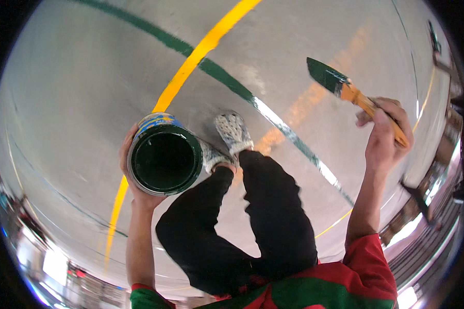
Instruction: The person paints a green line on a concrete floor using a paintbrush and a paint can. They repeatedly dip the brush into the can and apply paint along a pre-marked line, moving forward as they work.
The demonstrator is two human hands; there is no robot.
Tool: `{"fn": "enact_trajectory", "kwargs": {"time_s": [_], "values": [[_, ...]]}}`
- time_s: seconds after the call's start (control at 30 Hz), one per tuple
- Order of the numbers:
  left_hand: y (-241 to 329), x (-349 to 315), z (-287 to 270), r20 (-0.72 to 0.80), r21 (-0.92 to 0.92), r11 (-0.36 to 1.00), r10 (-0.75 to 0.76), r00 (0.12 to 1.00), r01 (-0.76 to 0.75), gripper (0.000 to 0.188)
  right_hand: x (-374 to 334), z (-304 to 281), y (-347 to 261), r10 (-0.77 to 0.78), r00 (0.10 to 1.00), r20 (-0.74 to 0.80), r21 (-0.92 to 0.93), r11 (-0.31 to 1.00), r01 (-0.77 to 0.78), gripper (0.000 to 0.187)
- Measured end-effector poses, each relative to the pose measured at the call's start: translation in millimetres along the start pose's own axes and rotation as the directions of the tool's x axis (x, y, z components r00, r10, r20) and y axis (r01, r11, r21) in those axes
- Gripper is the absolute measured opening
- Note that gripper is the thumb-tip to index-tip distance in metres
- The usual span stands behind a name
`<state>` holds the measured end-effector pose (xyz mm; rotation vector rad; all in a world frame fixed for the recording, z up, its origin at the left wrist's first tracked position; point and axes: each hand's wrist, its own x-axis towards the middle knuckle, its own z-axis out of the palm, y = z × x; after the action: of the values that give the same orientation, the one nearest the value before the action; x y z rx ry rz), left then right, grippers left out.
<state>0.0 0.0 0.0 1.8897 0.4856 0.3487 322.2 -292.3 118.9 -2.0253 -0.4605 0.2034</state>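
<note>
My left hand is wrapped round a paint can with a blue and yellow label. Dark green paint shows inside its round open top. In my right hand is a paintbrush with a wooden handle, gripped near the handle's end. Its bristles are coated in dark green and point up and to the left, away from me. The brush appears held above the floor, well to the right of the can. Most of the left fingers are hidden behind the can.
A dark green stripe runs across the grey floor, partly white and worn farther right. It crosses a bright yellow stripe. A faded orange stripe lies right of my patterned clogs. Blurred shelves or stacks line the rim.
</note>
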Motion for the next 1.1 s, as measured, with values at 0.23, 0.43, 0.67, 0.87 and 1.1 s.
{"fn": "enact_trajectory", "kwargs": {"time_s": [0.23, 0.43, 0.67, 0.87, 1.1], "values": [[188.5, -14.2, 33.3, 0.274, -0.01, 0.984, 0.173, 0.946, -0.177, 0.129, -186.1, -118.7, -149.7, 0.341, 0.92, -0.194, 0.689, 0.714, -0.12, 0.02], [343.4, -67.4, 155.2, 0.568, 0.001, 0.909, 0.342, 0.749, -0.417, 0.13, -296.3, -249.1, -198.9, 0.231, 0.961, -0.149, 0.123, 0.969, -0.214, 0.027], [487.4, -242.0, 354.8, 0.736, -0.113, 0.78, 0.482, 0.475, -0.616, 0.118, -470.6, -415.9, -149.6, 0.313, 0.898, -0.308, -0.064, 0.935, -0.348, 0.029], [577.3, -322.8, 545.6, 0.883, -0.241, 0.792, 0.418, 0.211, -0.561, 0.117, -585.3, -602.1, -82.2, 0.355, 0.641, -0.68, 0.255, 0.935, -0.247, 0.018], [679.6, -436.8, 729.5, 0.861, -0.478, 0.679, 0.489, -0.142, -0.557, 0.126, -729.9, -734.1, -54.4, 0.477, 0.297, -0.827, 0.406, 0.872, -0.273, 0.019]]}}
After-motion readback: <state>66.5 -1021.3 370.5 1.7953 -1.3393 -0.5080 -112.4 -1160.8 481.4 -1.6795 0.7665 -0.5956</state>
